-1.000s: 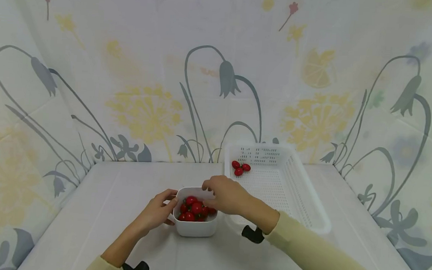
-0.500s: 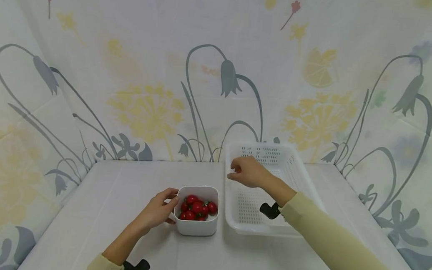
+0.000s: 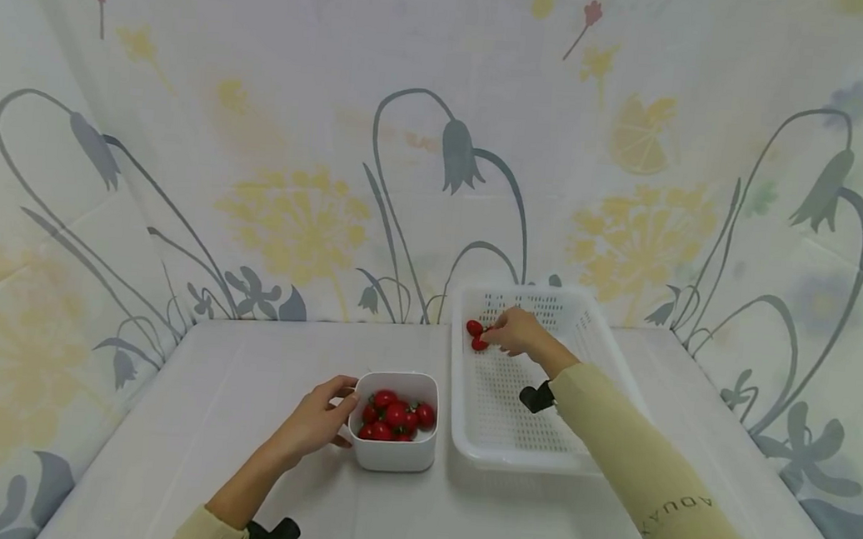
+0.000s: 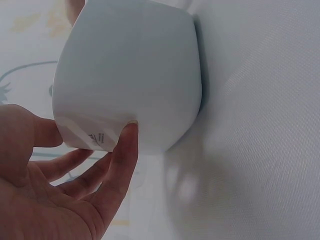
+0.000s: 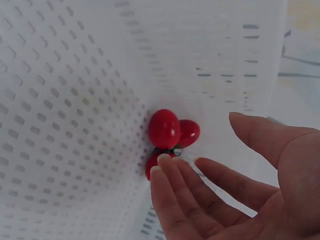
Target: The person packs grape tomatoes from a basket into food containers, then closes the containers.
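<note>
A small white container (image 3: 392, 457) stands on the table with several cherry tomatoes (image 3: 395, 415) inside. My left hand (image 3: 312, 418) rests against its left side; in the left wrist view, fingertips (image 4: 131, 125) touch the wall and the thumb is by the rim. My right hand (image 3: 521, 332) reaches down into the white perforated basket (image 3: 516, 459). Three cherry tomatoes (image 5: 164, 128) lie together there in the right wrist view. The fingers (image 5: 187, 200) of that hand are extended beside them, thumb apart, with nothing held. In the head view this hand partly covers one tomato.
The basket stands right of the container, with a narrow gap between them. A white cloth covers the table (image 3: 283, 343). Behind and at both sides hangs a flower-patterned sheet (image 3: 299, 127).
My right hand has moved from over the container, back and right, down into the basket beside the tomatoes. My left hand has stayed at the container.
</note>
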The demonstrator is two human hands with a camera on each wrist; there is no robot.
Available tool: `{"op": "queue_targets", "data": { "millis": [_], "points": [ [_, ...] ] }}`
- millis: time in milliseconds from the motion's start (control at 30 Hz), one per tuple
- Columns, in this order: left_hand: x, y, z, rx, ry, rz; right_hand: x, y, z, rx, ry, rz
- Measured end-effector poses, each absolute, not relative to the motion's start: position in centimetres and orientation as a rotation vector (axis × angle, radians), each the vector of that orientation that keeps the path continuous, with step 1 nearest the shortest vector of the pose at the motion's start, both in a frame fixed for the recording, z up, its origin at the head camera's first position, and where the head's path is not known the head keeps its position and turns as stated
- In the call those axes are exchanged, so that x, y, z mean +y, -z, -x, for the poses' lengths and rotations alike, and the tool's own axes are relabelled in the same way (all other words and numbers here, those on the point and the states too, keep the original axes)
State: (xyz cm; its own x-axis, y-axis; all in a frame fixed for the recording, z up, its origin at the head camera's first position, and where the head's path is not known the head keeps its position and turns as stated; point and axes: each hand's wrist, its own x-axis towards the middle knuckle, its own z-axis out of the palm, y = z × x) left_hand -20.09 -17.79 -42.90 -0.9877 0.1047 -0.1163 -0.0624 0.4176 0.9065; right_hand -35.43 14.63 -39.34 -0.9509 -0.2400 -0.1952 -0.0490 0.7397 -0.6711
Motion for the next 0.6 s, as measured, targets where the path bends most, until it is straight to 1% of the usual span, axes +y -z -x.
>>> {"op": "queue_targets", "data": {
  "millis": [233,400,600],
  "points": [
    [-17.8,42.9,20.1,2.509,-1.615,-0.031,14.1,41.2,37.2,2.463,1.231,-0.064],
    [-17.8,43.0,20.2,2.510,-1.621,-0.032,13.5,42.0,37.8,2.414,1.302,-0.141],
    [-17.8,43.1,20.1,2.518,-1.623,-0.033,13.0,42.3,37.9,2.385,1.357,-0.136]
  ]
}}
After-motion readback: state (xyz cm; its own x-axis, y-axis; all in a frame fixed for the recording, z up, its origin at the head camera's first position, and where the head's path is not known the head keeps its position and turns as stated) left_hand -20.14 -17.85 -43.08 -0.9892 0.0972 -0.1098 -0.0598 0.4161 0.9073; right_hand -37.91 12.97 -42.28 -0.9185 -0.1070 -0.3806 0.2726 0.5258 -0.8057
